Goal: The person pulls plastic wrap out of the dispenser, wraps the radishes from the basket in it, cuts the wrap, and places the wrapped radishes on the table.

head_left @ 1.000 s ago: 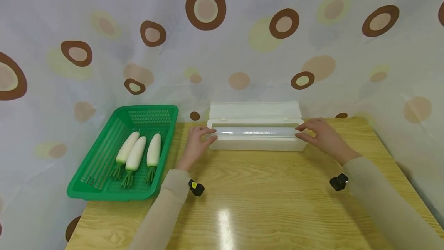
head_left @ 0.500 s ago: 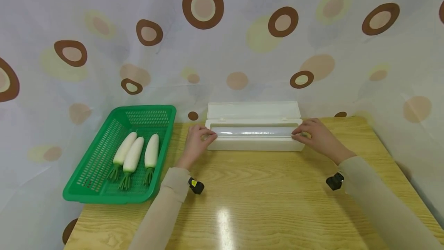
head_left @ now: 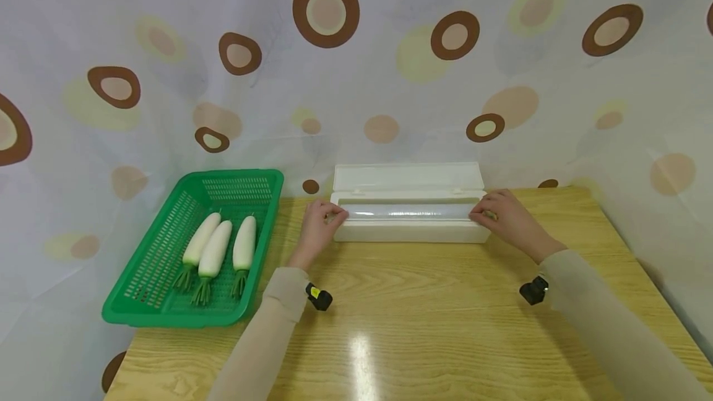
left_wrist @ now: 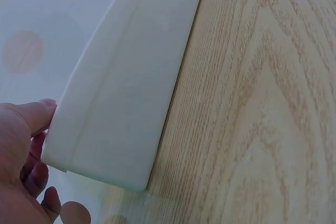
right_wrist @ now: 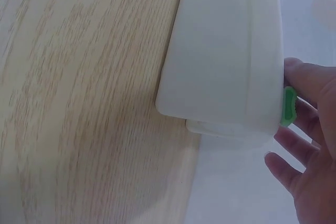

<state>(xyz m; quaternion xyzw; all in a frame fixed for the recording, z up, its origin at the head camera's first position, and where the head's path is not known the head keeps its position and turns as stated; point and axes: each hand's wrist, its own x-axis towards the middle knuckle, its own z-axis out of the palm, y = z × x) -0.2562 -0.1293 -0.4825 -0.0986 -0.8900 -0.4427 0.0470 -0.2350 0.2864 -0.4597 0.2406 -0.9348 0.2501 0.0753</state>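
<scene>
A long white cling film dispenser [head_left: 412,232] stands on the table with its lid [head_left: 409,177] raised at the back. Across its opening lies clear, shiny cling film [head_left: 406,211]. My left hand [head_left: 315,231] pinches the film at the left end, thumb and fingertips together. At the other end my right hand [head_left: 509,223] pinches it too. In the right wrist view a small green piece [right_wrist: 289,107] shows between the dispenser and my right fingers. The left wrist view has the dispenser's outer wall [left_wrist: 126,93], which hides the fingertips' hold on the film.
On the left stands a green plastic basket [head_left: 120,316] holding three white radishes [head_left: 214,249] with trimmed green tops. The wooden table [head_left: 445,327] reaches back to a patterned cloth [head_left: 379,79] behind the dispenser.
My right hand has shifted slightly left onto the film's end, and its fingers have come together. The left thumb and fingertips have also come together. The dispenser stays in place.
</scene>
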